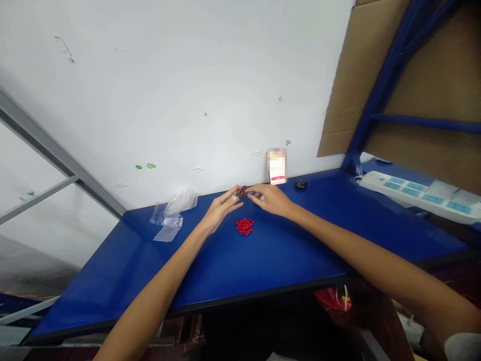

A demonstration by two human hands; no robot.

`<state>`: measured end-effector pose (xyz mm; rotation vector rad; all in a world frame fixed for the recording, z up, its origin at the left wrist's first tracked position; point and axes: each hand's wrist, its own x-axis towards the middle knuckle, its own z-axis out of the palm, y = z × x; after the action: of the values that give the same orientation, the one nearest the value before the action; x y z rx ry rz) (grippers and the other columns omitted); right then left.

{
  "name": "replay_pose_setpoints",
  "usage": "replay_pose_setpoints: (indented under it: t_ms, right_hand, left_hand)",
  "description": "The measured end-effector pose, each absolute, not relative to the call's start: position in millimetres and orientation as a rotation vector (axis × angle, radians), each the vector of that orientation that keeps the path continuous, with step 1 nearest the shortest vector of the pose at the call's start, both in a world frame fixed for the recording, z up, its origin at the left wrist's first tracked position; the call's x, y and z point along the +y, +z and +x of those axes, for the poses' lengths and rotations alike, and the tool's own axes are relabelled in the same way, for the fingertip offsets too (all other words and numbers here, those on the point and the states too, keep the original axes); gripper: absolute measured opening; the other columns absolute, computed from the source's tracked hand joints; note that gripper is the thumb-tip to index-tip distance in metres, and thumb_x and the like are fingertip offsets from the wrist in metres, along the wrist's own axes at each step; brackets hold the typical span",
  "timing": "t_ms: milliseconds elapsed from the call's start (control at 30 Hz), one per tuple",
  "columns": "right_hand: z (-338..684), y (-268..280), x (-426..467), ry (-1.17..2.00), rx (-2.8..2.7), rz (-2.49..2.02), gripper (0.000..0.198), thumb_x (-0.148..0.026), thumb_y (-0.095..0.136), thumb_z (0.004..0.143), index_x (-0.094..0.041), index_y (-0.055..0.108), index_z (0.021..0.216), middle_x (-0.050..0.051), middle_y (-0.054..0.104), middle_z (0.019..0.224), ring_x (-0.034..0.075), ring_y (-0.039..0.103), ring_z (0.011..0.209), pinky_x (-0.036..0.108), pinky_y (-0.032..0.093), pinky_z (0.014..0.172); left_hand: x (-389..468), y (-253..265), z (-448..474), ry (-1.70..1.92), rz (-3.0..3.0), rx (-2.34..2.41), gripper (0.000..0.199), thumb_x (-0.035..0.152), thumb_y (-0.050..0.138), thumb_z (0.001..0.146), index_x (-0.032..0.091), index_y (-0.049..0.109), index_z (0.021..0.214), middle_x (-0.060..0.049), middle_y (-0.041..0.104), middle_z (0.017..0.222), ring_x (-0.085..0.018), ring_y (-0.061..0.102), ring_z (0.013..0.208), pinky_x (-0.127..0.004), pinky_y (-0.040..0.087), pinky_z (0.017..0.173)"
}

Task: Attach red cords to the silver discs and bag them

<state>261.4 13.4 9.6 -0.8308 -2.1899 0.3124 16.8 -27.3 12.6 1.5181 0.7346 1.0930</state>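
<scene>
My left hand (222, 206) is closed round a small dark round object (242, 191) with a bit of red on it, holding it between thumb and fingers above the table. From the other side my right hand (271, 198) reaches to the same object, its fingers bent and drawn together at the object's edge. Whatever those fingertips hold is too small to make out. A little nearer to me, below both hands, lies a loose pile of short red stick-like pieces (245, 226) on the blue table (240, 271).
Clear plastic bags (173, 215) lie at the table's back left. A lit phone (277, 168) leans on the white wall, with a black computer mouse (301, 185) beside it. A white power strip (421, 195) runs along the right side. Cardboard (349, 90) and blue frame bars stand behind.
</scene>
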Motion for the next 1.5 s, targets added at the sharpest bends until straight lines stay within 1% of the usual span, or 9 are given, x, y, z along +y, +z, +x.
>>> replay_pose_setpoints:
  t_ms: [133, 367, 467, 600, 800, 900, 1100, 1333, 1500]
  right_hand:
    - [258, 1, 16, 0.351, -2.053, -0.817, 0.022, -0.031, 0.064, 0.104, -0.023, 0.078, 0.120, 0.005, 0.081, 0.107, 0.018, 0.076, 0.082, 0.031, 0.058, 0.080]
    - [257, 1, 8, 0.086, -2.131, -0.780, 0.019, -0.033, 0.065, 0.106, -0.025, 0.078, 0.117, 0.004, 0.079, 0.100, 0.017, 0.073, 0.081, 0.029, 0.054, 0.074]
    - [258, 7, 4, -0.068, -2.176, -0.818, 0.019, -0.031, 0.060, 0.108, -0.024, 0.077, 0.115, 0.005, 0.079, 0.105, 0.018, 0.073, 0.082, 0.030, 0.052, 0.071]
    - [258, 13, 1, -0.142, -2.187, -0.811, 0.017, -0.029, 0.059, 0.107, -0.022, 0.072, 0.116, 0.008, 0.078, 0.109, 0.020, 0.074, 0.085, 0.031, 0.053, 0.072]
    - [254, 12, -1, 0.065, -2.140, -0.811, 0.007, -0.022, 0.067, 0.098, -0.023, 0.067, 0.105, 0.005, 0.076, 0.102, 0.019, 0.075, 0.085, 0.029, 0.054, 0.074]
    - [254, 8, 0, 0.251, -2.105, -0.769, 0.013, -0.022, 0.074, 0.091, -0.023, 0.064, 0.098, 0.003, 0.075, 0.097, 0.018, 0.074, 0.082, 0.028, 0.055, 0.075]
    - [254, 2, 1, 0.424, -2.120, -0.696, 0.017, -0.028, 0.076, 0.088, -0.023, 0.063, 0.099, 0.001, 0.074, 0.091, 0.016, 0.071, 0.075, 0.028, 0.053, 0.072]
    - [251, 9, -7, 0.334, -2.107, -0.756, 0.016, -0.018, 0.070, 0.085, -0.024, 0.062, 0.098, -0.003, 0.069, 0.081, 0.013, 0.063, 0.065, 0.026, 0.048, 0.068]
    - [254, 18, -8, 0.529, -2.355, -0.658, 0.012, -0.018, 0.072, 0.085, -0.023, 0.067, 0.095, -0.003, 0.069, 0.080, 0.014, 0.064, 0.069, 0.026, 0.048, 0.068]
  left_hand:
    - [-38, 14, 31, 1.088, 1.487, 0.695, 0.057, 0.039, 0.075, 0.098, 0.030, 0.062, 0.153, -0.009, 0.047, 0.168, -0.038, 0.046, 0.155, -0.061, 0.046, 0.124]
    - [-36, 2, 37, 1.069, 1.573, 0.781, 0.084, 0.046, 0.086, 0.087, 0.028, 0.052, 0.161, -0.012, 0.039, 0.172, -0.039, 0.043, 0.155, -0.060, 0.038, 0.128]
    - [-36, 2, 37, 1.082, 1.560, 0.759, 0.083, 0.046, 0.086, 0.087, 0.027, 0.052, 0.161, -0.012, 0.039, 0.172, -0.038, 0.044, 0.155, -0.059, 0.037, 0.129]
    - [-35, 5, 39, 1.174, 1.581, 0.797, 0.074, 0.048, 0.084, 0.088, 0.025, 0.059, 0.154, -0.013, 0.050, 0.166, -0.037, 0.053, 0.149, -0.059, 0.041, 0.127]
    - [-37, 7, 41, 1.250, 1.631, 0.895, 0.065, 0.043, 0.090, 0.082, 0.022, 0.071, 0.140, -0.013, 0.071, 0.144, -0.037, 0.067, 0.134, -0.058, 0.051, 0.119]
    - [-38, 9, 40, 1.230, 1.704, 0.946, 0.058, 0.043, 0.088, 0.084, 0.023, 0.073, 0.136, -0.011, 0.076, 0.134, -0.034, 0.071, 0.128, -0.055, 0.056, 0.114]
    - [-38, 10, 37, 1.113, 1.632, 0.850, 0.067, 0.043, 0.087, 0.085, 0.022, 0.067, 0.146, -0.012, 0.074, 0.139, -0.033, 0.070, 0.131, -0.054, 0.051, 0.118]
    - [-30, 15, 24, 1.228, 1.661, 0.937, 0.059, 0.043, 0.090, 0.081, 0.018, 0.072, 0.131, -0.014, 0.078, 0.126, -0.031, 0.076, 0.117, -0.052, 0.056, 0.112]
    - [-17, 18, 5, 1.371, 1.562, 0.982, 0.061, 0.048, 0.087, 0.082, 0.017, 0.070, 0.132, -0.017, 0.077, 0.129, -0.030, 0.078, 0.110, -0.054, 0.059, 0.107]
